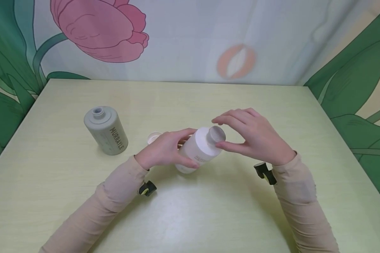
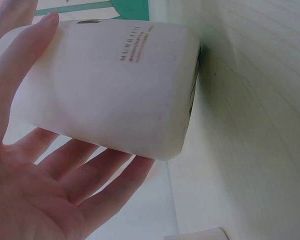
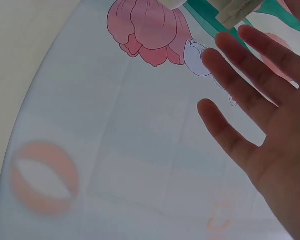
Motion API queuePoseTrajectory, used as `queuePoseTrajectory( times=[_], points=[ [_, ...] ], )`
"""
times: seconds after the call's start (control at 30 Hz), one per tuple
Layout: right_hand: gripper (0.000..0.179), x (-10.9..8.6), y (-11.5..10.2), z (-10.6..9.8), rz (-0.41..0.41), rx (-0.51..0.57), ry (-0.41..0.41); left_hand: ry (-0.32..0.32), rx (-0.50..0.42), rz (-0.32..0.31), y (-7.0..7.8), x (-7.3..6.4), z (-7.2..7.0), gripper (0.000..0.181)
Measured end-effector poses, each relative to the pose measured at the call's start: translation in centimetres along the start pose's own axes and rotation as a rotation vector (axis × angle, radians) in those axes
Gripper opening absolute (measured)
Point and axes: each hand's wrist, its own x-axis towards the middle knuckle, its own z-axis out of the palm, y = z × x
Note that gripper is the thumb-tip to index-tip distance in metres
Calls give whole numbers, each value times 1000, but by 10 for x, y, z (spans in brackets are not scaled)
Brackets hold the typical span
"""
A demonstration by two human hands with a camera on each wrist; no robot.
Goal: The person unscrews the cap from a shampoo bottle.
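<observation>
My left hand (image 1: 166,146) grips a white bottle (image 1: 201,147) around its body, thumb on the near side and fingers behind. The bottle tilts, its light-coloured cap (image 1: 216,135) pointing up to the right. Small "MURRAYLE" print shows on the white bottle (image 2: 105,85) in the left wrist view, its base close over the table. Beside the cap is my right hand (image 1: 250,135), thumb tip at the cap's edge and the other fingers spread away from it. In the right wrist view the fingers of the right hand (image 3: 270,115) look loosely extended.
A grey bottle (image 1: 107,131) marked "MURRAYLE" stands at the left with its neck uncapped. Partly behind my left hand, a small round white piece (image 1: 153,137) lies on the pale table (image 1: 183,102). A flower-printed curtain (image 1: 183,42) hangs beyond the far edge.
</observation>
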Motion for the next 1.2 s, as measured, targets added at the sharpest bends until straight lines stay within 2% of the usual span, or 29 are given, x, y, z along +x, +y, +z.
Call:
queuePoseTrajectory(
  times=[0.33, 0.6, 0.77, 0.9, 1.07, 1.2],
  points=[
    [32, 2, -2, 2, -24, -28, 4, -11, -3, 0, 0, 1, -1, 75],
    [37, 2, -2, -2, -78, 46, -45, -13, -33, -21, 2, 0, -3, 72],
    [43, 2, -1, -2, -19, 10, -16, -11, -29, -17, 0, 0, -2, 73],
    [40, 1, 0, 0, 25, -22, -4, -6, -13, -12, 0, 0, -1, 75],
    [36, 0, 0, 1, 17, -10, -21, -5, 2, -14, 0, 0, 0, 76],
    [36, 0, 0, 0, -27, 26, -58, -4, 0, -13, 1, 0, 0, 75]
  ],
)
